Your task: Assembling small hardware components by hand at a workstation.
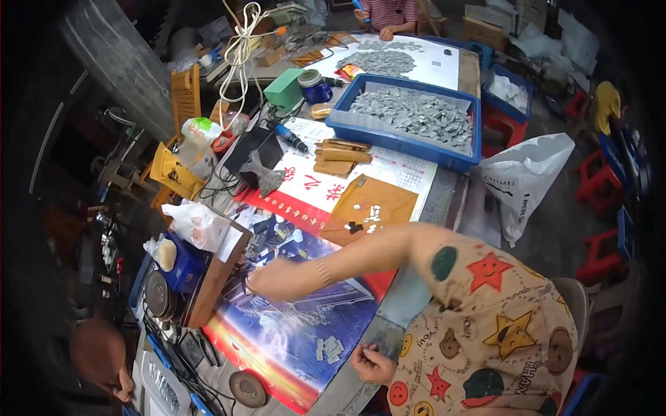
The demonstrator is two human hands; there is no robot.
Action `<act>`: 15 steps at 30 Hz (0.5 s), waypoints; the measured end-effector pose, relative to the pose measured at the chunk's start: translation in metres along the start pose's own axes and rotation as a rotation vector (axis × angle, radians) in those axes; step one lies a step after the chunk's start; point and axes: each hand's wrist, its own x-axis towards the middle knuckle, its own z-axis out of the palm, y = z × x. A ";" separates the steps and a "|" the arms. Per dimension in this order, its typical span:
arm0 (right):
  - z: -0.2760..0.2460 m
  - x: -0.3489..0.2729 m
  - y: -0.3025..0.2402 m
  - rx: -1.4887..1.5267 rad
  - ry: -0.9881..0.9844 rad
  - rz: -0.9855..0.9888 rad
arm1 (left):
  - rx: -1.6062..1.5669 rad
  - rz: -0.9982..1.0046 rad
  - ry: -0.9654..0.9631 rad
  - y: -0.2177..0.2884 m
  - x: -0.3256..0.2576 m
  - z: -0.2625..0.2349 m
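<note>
My right hand (274, 279) reaches left across a glossy blue and red poster (277, 340), smeared by motion. It is beside a scatter of small dark and pale pieces (277, 236), near a wooden box side (216, 277). Whether its fingers hold anything does not show. Close to the table's near edge, my left hand (374, 364) rests with its fingers curled in, and their inside is hidden. Several flat grey pieces (329, 349) lie on the poster between the hands. Small white and black pieces (364, 220) sit on a brown board (340, 201) beyond my right forearm.
A blue tray (406, 154) of grey pieces stands farther back, near wooden blocks (340, 158) and a blue screwdriver-like tool (290, 137). Cables hang at left. A round dark disc (248, 388) lies in front. Another person (390, 17) sits at the far end. A white bag (528, 184) hangs right.
</note>
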 end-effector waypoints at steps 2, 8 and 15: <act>-0.067 -0.070 0.022 0.011 0.084 0.281 | -0.014 -0.017 -0.006 -0.002 -0.001 -0.004; -0.118 -0.251 0.150 -0.417 0.270 0.801 | 0.162 0.018 -0.104 0.008 0.001 -0.005; -0.108 -0.273 0.188 -0.569 0.186 0.789 | 0.245 0.075 -0.159 0.015 0.005 0.001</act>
